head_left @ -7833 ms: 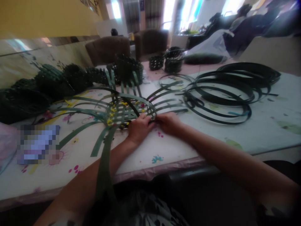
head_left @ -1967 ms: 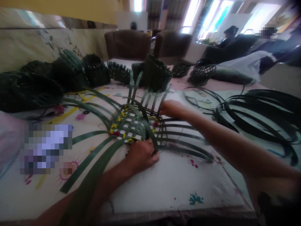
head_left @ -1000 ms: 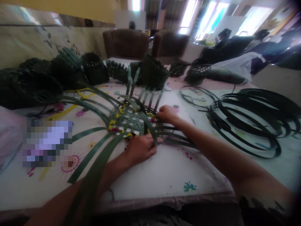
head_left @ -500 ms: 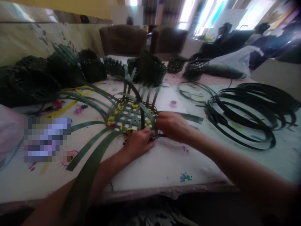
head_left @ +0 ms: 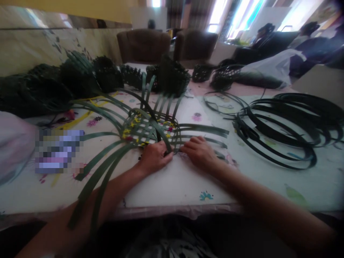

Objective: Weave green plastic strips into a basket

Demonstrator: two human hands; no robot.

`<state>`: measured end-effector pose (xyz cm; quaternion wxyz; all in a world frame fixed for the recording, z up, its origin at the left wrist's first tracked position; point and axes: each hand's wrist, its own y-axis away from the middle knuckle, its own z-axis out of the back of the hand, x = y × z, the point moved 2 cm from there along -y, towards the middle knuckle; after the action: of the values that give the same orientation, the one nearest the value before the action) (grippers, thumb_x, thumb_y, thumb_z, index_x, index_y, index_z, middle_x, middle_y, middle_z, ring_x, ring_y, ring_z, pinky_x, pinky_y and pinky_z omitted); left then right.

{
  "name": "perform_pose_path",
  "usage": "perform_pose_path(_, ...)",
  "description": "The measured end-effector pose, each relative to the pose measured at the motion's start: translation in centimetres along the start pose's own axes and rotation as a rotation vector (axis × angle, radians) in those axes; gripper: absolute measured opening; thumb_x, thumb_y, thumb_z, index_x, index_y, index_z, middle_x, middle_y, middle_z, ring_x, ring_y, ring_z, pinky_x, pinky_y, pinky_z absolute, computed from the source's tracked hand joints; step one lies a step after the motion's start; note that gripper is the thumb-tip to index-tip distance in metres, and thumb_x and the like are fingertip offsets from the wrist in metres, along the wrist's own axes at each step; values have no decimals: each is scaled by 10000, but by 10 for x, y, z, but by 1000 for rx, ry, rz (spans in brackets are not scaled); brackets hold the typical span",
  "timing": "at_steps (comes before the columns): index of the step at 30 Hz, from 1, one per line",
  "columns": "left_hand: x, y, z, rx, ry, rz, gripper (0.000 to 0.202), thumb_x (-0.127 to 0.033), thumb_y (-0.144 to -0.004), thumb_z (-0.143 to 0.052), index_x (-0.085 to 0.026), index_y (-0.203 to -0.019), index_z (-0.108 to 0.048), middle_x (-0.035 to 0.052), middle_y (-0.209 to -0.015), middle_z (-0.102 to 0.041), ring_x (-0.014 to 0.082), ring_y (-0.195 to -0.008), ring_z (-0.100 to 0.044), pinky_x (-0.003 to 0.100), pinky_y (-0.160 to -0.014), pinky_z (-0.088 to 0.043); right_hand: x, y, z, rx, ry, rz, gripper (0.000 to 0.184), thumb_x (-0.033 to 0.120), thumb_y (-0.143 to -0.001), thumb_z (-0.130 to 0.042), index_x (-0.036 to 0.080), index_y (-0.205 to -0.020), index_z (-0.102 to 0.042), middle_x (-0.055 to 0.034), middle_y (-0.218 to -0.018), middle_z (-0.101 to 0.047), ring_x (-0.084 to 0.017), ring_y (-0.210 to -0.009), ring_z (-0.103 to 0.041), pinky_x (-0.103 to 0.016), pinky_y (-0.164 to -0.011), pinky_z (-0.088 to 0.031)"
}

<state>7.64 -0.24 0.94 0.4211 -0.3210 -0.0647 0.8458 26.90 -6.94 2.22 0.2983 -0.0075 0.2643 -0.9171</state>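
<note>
A partly woven basket [head_left: 142,129] of flat green strips lies on the table, with yellow ties around its lattice base and long loose strips fanning out on every side. At its near edge my left hand [head_left: 156,156] is closed on a green strip [head_left: 163,138] that bends over the base. My right hand [head_left: 200,152] is at the near right corner, fingers curled and pressed together over the strip ends there. What its fingertips pinch is too small and blurred to make out. Several loose strips [head_left: 206,129] stick out to the right beyond that hand.
Coils of dark strip [head_left: 279,125] lie at the right. Dark woven baskets [head_left: 174,77] line the back, more stand at the left. A clear plastic bag [head_left: 271,70] sits back right, a pale bag [head_left: 14,143] far left. A flowered cloth [head_left: 172,190] covers the table.
My right hand has come down and nearer along the basket's right side, uncovering the strips there. My left hand stays at the near edge. The view has shifted slightly.
</note>
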Motion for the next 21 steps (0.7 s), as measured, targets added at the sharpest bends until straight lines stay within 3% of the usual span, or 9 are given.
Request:
perform_pose_path(5,-2,1,0,-27,24,6,172,-260,-815,-646,-190,-935,-747,41,-873,-747,178,-746,-685,269,-679,-504,0,-8,-5,91,-4,-53,302,126,-950,-459,181,-708,-632,-35,-699,-601,-171,-694,-423,-320,-707,-242)
perform_pose_path(10,-4,2,0,-33,5,-11,207,-246,-814,-657,-212,-1000,-738,22,-876,-743,161,-735,-675,256,-703,-506,-1,-26,-4,347,-61,-147,200,38,-774,-512,174,-712,-646,-34,-740,-642,-145,-637,-424,-316,-652,-189)
perform_pose_path(13,-6,2,0,-18,-41,-11,198,-272,-820,-673,-217,-1002,-728,19,-899,-735,163,-764,-673,254,-708,-497,-3,-34,-2,460,-90,-175,202,39,-746,-516,178,-762,-663,-33,-769,-674,-133,-623,-438,-306,-626,-174)
perform_pose_path(21,-11,0,-5,2,-288,11,146,-312,-837,-650,-181,-892,-688,53,-912,-699,198,-783,-665,285,-635,-462,-7,-32,-10,529,-89,-253,160,98,-815,-514,179,-795,-651,-50,-766,-694,-123,-595,-454,-297,-568,-164)
